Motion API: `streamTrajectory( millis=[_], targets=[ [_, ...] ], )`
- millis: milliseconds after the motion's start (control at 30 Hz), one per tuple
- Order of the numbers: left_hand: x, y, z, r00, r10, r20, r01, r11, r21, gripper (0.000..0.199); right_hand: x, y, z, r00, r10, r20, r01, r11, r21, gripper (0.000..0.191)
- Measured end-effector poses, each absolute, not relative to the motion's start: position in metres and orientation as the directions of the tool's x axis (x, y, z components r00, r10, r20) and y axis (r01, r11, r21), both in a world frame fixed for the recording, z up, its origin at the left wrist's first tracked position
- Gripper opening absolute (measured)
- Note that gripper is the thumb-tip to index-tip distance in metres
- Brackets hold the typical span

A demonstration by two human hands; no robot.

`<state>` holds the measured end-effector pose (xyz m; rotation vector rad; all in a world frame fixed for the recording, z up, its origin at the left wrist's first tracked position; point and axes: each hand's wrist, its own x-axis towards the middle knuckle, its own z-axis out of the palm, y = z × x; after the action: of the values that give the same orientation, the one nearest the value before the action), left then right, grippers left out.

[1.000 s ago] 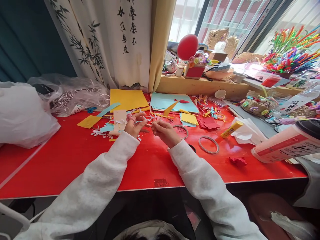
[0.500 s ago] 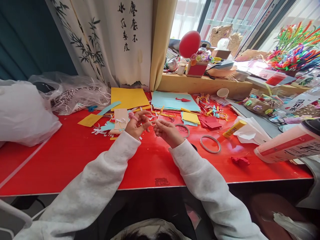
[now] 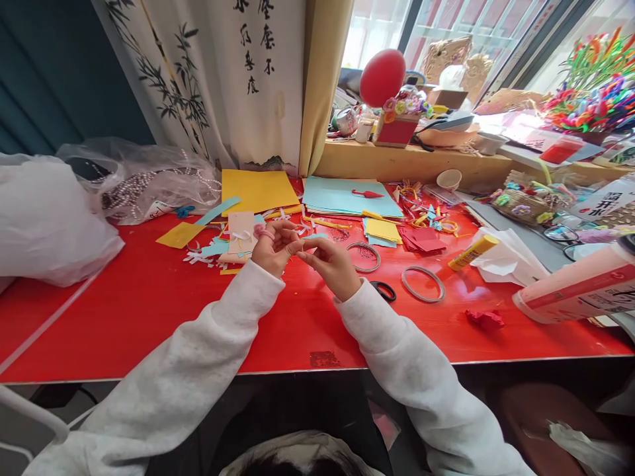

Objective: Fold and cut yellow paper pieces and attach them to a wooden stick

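My left hand (image 3: 272,251) is closed in a pinch above the table, with a fuzzy pink piece (image 3: 262,231) at its fingers; I cannot tell whether it is worn or held. Fingertips of my right hand (image 3: 328,262) meet those of the left, also pinched. Whatever lies between them is too small to name. Behind the hands are a pale pink paper piece (image 3: 240,228), curled white strips and light blue scraps (image 3: 214,248). Just right of my right hand lie a grey ring (image 3: 364,268) and a black scissor handle (image 3: 384,291), the rest of it hidden.
On the red table (image 3: 198,297) are yellow sheets (image 3: 258,190), light blue sheets (image 3: 332,197), red paper squares (image 3: 421,239), another ring (image 3: 423,302), a glue stick (image 3: 473,253) and crumpled red paper (image 3: 485,320). A large bottle (image 3: 570,284) lies right; plastic bags (image 3: 49,218) stand left.
A thin yellowish strip upright by my right fingers no longer shows there. My right fingers have straightened somewhat at the pinch, and the view has shifted slightly, showing more of the scissor handle.
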<state>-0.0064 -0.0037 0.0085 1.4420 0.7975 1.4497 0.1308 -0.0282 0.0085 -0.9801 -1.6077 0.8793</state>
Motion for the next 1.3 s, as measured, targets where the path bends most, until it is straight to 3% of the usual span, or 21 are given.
streamTrajectory(
  millis=[133,233,400,667,900,1300],
  targets=[
    [-0.007,-0.002,0.013,0.008,0.912,0.410,-0.171,-0.403,0.899,0.034,0.134,-0.027,0.008,-0.109,0.818,0.564,0.350,0.563,-0.749,0.013],
    [-0.010,-0.003,0.022,-0.103,0.868,0.486,-0.098,-0.495,0.863,0.021,0.139,-0.026,0.011,-0.094,0.757,0.647,0.503,0.597,-0.625,0.015],
    [-0.012,-0.012,0.033,-0.020,0.890,0.455,-0.063,-0.455,0.888,0.013,0.142,-0.027,0.015,-0.084,0.708,0.701,0.566,0.613,-0.552,0.016],
    [-0.012,-0.021,0.037,0.045,0.897,0.441,0.004,-0.441,0.897,0.007,0.141,-0.029,0.015,-0.128,0.706,0.697,0.568,0.628,-0.532,0.016],
    [-0.009,-0.017,0.035,0.007,0.922,0.386,-0.118,-0.383,0.916,0.013,0.142,-0.029,0.016,-0.152,0.679,0.719,0.564,0.657,-0.501,0.014],
    [-0.014,-0.011,0.027,0.055,0.895,0.442,0.052,-0.445,0.894,0.022,0.142,-0.028,0.014,-0.144,0.698,0.702,0.592,0.629,-0.504,0.015]
  ],
)
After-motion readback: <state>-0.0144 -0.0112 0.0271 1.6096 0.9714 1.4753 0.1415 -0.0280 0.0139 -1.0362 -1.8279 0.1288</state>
